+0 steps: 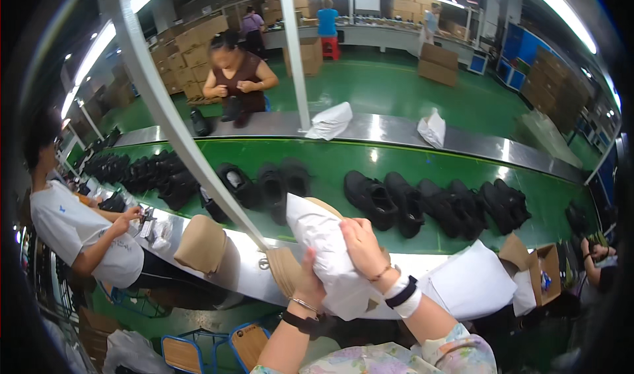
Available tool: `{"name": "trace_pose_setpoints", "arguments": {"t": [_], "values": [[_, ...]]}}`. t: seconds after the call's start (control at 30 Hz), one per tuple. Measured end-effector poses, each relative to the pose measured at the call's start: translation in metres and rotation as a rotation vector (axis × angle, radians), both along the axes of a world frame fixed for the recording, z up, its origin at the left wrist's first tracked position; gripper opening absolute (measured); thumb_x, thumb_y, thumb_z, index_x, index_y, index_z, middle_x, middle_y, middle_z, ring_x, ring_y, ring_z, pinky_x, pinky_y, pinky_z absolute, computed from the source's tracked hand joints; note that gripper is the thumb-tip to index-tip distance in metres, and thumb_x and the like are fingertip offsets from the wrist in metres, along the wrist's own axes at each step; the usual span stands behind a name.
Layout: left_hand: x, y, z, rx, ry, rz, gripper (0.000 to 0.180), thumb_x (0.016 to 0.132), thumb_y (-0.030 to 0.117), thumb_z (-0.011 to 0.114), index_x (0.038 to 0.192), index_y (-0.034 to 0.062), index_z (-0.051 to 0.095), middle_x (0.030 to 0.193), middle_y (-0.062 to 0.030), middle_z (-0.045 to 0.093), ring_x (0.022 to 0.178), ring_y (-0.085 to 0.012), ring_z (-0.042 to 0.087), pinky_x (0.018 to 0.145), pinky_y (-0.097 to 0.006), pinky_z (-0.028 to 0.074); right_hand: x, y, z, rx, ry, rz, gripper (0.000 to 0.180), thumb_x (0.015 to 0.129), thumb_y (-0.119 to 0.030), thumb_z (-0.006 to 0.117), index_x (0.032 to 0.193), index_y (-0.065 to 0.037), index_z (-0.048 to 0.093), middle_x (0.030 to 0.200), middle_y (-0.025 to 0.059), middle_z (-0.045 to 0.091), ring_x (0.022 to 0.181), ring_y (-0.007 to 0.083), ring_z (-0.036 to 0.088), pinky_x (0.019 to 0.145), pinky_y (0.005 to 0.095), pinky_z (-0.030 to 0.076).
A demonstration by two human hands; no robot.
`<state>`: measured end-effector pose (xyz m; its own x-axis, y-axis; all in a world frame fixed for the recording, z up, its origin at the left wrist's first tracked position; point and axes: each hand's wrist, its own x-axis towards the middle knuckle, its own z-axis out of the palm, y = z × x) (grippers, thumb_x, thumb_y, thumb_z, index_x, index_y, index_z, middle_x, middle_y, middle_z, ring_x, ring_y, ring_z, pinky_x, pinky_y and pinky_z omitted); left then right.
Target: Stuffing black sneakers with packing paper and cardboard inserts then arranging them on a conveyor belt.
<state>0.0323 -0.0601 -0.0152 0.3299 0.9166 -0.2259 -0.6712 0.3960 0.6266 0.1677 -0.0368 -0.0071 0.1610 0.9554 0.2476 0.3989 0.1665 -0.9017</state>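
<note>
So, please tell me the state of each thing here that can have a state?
white paper-wrapped bundle: held up, gripped by both hands
left hand: closed on bundle, underneath
right hand: closed on bundle, on top
cardboard box: open
black shoes: lying on green conveyor belt

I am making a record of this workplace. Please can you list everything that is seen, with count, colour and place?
shoes: many, black, in pairs on the green belt
belt: one, green, across the middle
paper bundles: two, white, on the far metal ledge
tan inserts: several, tan, on the near ledge at left
paper sheets: a stack, white, on the near ledge at right
box: one, brown, open, far right
cartons: many, brown, on the floor and along the walls behind
chairs: two, blue frame with wooden seat, bottom left
people: several, around the belt and at the back
wrapped bundle: one, white, in both hands
left hand: under the bundle
right hand: on top of the bundle
</note>
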Motion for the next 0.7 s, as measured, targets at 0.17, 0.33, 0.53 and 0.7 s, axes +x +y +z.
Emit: {"name": "trace_pose_setpoints", "arguments": {"t": [0.17, 0.33, 0.53, 0.7], "values": [[0.005, 0.016, -0.01, -0.036, -0.081, 0.004, 0.069, 0.079, 0.046, 0.06, 0.127, 0.0005, 0.039, 0.122, -0.0105, 0.051, 0.111, -0.0234, 0.05, 0.097, -0.035, 0.038, 0.004, 0.007, 0.002, 0.035, -0.254, -0.02, 0.031, 0.09, -0.026, 0.047, 0.091, 0.004, 0.055, 0.085, 0.0237, 0.051, 0.083, 0.0406, 0.052, 0.077, 0.0412, 0.044], [0.01, 0.017, 0.003, -0.092, -0.12, 0.005, 0.066, 0.08, 0.043, 0.061, 0.128, 0.0026, 0.039, 0.121, -0.0115, 0.052, 0.109, -0.0241, 0.052, 0.095, -0.036, 0.041, 0.019, -0.008, 0.013, -0.034, 0.061, 0.032, 0.03, 0.086, -0.017, 0.056, 0.111, 0.002, 0.055, 0.099, 0.0117, 0.06, 0.09, 0.0186, 0.058, 0.074, 0.0305, 0.046], [0.003, 0.029, -0.014, -0.05, -0.154, 0.17, 0.051, 0.081, 0.034, 0.062, 0.121, 0.0053, 0.047, 0.114, -0.0083, 0.057, 0.103, -0.0234, 0.055, 0.092, -0.037, 0.044, 0.053, -0.018, 0.005, -0.445, 0.843, 0.012, 0.032, 0.086, -0.014, 0.057, 0.115, 0.001, 0.051, 0.107, 0.0132, 0.057, 0.095, 0.018, 0.058, 0.079, 0.0301, 0.049], [-0.002, 0.03, 0.001, -0.066, -0.117, 0.293, 0.043, 0.08, 0.025, 0.066, 0.115, 0.0073, 0.051, 0.109, -0.0063, 0.059, 0.101, -0.0225, 0.056, 0.09, -0.039, 0.045, 0.053, -0.045, 0.001, -0.438, 0.759, 0.173, 0.056, 0.084, -0.022, 0.063, 0.129, 0.001, 0.039, 0.119, 0.0187, 0.049, 0.111, 0.0237, 0.051, 0.093, 0.0342, 0.041]]}}
